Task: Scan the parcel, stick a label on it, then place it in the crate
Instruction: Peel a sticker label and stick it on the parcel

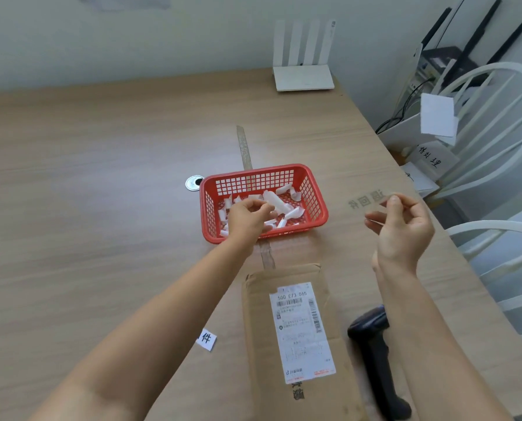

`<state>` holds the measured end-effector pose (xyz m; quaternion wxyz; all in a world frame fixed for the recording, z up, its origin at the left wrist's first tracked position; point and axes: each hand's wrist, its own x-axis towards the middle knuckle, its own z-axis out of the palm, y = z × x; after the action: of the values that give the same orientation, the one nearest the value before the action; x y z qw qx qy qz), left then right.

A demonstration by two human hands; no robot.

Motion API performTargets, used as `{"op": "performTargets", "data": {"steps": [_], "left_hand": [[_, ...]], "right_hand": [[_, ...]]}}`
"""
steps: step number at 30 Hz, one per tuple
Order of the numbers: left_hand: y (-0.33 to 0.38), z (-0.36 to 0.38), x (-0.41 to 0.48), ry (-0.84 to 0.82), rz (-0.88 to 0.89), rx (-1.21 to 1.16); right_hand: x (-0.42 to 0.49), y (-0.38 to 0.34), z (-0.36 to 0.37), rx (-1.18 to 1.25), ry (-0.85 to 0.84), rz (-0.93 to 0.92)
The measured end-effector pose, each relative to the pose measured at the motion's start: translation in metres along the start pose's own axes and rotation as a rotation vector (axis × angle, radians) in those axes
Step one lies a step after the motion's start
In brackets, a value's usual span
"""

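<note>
A flat brown cardboard parcel (259, 335) lies at the table's near edge, with a white shipping label (302, 329) facing up. My right hand (402, 229) is raised above the table to the right and pinches a clear sticker label (366, 201) printed with grey characters. My left hand (247, 217) hovers over a red plastic basket (253, 173) that holds several white backing strips. Its fingers are curled, and whether they hold a strip is unclear. A black handheld scanner (372, 335) lies to the right of the parcel, partly hidden under my right forearm.
A white router (303, 77) stands at the table's far edge. White chairs (496, 117) and paper-labelled boxes stand beyond the right edge. A clear tape strip (244, 147) runs along the table. A round grommet (193, 182) and a small paper tag (206, 338) lie left of the parcel.
</note>
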<state>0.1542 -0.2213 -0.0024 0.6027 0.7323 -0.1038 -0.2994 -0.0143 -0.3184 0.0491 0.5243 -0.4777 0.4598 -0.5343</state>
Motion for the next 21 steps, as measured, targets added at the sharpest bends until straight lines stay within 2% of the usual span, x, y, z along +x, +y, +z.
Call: {"op": "performTargets", "data": {"steps": [9, 13, 15, 18, 21], "left_hand": [[-0.016, 0.046, 0.079, 0.112, -0.064, 0.175], [-0.029, 0.038, 0.086, 0.033, -0.132, 0.295], [-0.026, 0.033, 0.075, 0.019, -0.085, 0.315], [-0.014, 0.029, 0.045, -0.065, 0.001, 0.228], [0.0, 0.028, 0.002, -0.255, -0.043, -0.018]], "right_hand": [[0.009, 0.028, 0.012, -0.055, -0.076, -0.03], [0.006, 0.04, 0.019, -0.085, -0.135, -0.014], [0.003, 0.043, 0.021, -0.115, -0.165, -0.028], [-0.005, 0.045, 0.024, -0.176, -0.221, -0.082], [-0.018, 0.044, 0.025, -0.251, -0.289, -0.177]]}}
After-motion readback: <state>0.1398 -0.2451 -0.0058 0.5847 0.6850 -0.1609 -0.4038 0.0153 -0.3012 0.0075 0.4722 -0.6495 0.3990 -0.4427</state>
